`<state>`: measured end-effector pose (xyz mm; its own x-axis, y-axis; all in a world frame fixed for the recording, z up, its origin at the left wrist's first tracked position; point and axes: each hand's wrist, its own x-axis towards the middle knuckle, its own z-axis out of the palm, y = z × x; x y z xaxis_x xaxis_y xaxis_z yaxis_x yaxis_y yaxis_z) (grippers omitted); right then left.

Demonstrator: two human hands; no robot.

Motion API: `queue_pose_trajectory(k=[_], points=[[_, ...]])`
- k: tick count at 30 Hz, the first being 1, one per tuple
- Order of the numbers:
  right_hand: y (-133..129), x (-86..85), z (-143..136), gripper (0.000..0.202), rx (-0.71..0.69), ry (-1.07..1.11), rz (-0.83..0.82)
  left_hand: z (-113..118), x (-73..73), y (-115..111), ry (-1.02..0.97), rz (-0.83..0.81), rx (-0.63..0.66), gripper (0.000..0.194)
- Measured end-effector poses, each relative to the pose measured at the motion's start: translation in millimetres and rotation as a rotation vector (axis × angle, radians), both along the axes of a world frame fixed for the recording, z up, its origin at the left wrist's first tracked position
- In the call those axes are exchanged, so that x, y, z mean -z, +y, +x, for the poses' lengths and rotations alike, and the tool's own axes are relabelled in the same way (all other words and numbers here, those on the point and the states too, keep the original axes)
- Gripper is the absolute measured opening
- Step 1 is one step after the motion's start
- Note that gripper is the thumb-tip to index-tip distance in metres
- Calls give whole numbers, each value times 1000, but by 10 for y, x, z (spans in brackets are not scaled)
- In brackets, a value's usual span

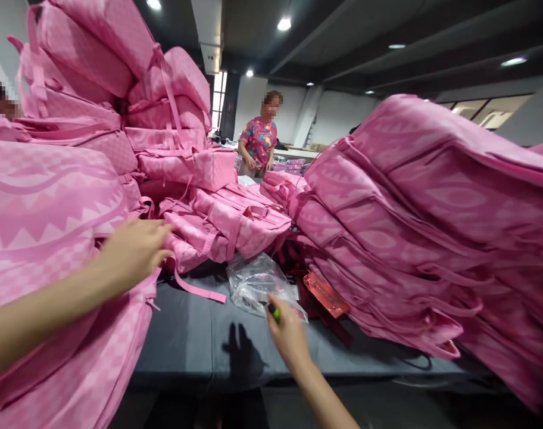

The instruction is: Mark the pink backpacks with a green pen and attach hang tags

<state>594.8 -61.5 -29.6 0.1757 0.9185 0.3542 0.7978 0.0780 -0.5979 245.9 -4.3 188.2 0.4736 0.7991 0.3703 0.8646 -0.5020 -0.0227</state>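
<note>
- Writing: the red tag has dark marking, too small to read; the one person standing behind has a printed line on a colourful shirt, also unreadable.
- Left hand: one, blurred, fingers loosely stretched with the thumb apart; the left hand is beside the large pink backpack at near left, whether touching I cannot tell.
- Right hand: one, fingers curled around one small black-and-green tool; the right hand is over the front of the worktop, at the near edge of the clear plastic.
- Backpacks: the one at near left shows a jagged-tooth pattern; the right stack has at least four, some with eye shapes; the left stack rises behind the left hand, layers too jumbled to count; at least two middle backpacks lie between the stacks.
- One loose pink strap end lies on the worktop, left of the plastic.
- Ceiling lights: at least five.
</note>
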Motion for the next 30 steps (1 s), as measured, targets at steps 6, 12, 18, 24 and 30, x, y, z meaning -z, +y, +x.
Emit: queue_pose_trajectory(k=[6, 12, 18, 24, 30], points=[[288, 613, 81, 58, -28, -596, -194, 2301, 119, 887, 201, 171, 380, 84], [765, 909, 795, 43, 253, -495, -367, 3174, 532, 1308, 294, 162, 132, 50], [777, 886, 920, 43, 325, -466, -363, 2707, 79, 1388, 224, 189, 104, 16], [740, 805, 877, 45, 304, -301, -325, 1801, -1107, 999, -261, 399, 63, 25], [583, 508, 904, 46, 250, 26, -238, 1287, -2164, -39, -702, 406, 6, 32]])
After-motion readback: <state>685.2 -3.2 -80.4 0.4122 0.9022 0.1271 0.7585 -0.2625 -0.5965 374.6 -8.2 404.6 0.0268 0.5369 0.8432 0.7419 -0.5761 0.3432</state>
